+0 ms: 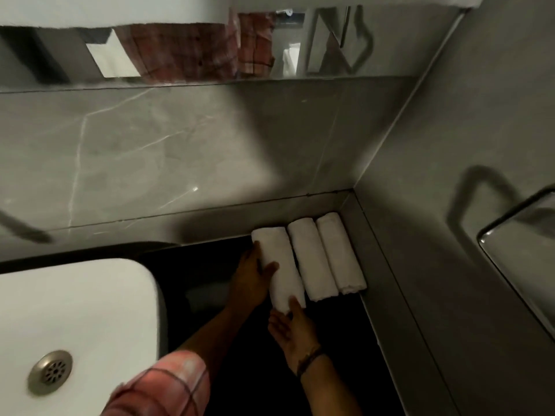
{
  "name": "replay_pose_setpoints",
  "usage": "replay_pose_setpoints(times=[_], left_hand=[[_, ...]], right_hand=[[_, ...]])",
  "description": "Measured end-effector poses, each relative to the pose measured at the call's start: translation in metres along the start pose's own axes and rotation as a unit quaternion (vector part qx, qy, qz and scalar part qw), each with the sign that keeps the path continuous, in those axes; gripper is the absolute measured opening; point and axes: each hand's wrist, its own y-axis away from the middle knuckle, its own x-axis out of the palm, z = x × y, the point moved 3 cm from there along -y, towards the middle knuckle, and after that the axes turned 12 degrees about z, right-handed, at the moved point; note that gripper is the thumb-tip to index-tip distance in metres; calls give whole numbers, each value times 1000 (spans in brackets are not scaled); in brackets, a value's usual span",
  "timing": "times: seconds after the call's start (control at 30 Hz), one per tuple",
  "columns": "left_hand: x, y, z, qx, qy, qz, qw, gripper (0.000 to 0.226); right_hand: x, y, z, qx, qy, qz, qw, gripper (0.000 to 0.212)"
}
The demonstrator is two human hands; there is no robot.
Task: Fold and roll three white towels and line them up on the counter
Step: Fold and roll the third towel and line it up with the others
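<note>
In the far right corner of the dark worktop [336, 340], where the grey marble back wall [180, 145] meets the side wall [450, 145], three rolled white towels lie side by side, their long sides touching. The right-hand towel [341, 253] sits against the raised ledge of the side wall, the middle towel [313, 259] lies tight beside it, and the left towel [279, 265] is the one being handled. The left hand [250, 276] rests flat along that roll's outer side, its fingers [257, 249] held together and pointing toward the back wall, thumb laid over the top; this looks like a sideways push to close it up against its neighbour. The right hand [289, 328] lies palm up at the near end of the same roll, its fingers [295, 307] loosely spread and touching the end face, probably to tap it level with the others, since that end sits a little nearer than the other two. Neither hand grips the cloth. A white basin [78, 310] with a metal drain [50, 372] stands well to the left, apart from the row. The task seems nearly finished, with only this squaring-up left.
</note>
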Motion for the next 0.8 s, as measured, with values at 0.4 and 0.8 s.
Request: replay_pose_setpoints(times=[0.4,0.8], left_hand=[[10,-43,-5,-47,127,23,990,85],[-5,-61,-16,-107,260,33,959,79]], right_hand=[[1,-20,8,-12,-41,-44,998,44],[4,-17,22,-18,-4,-63,998,31]])
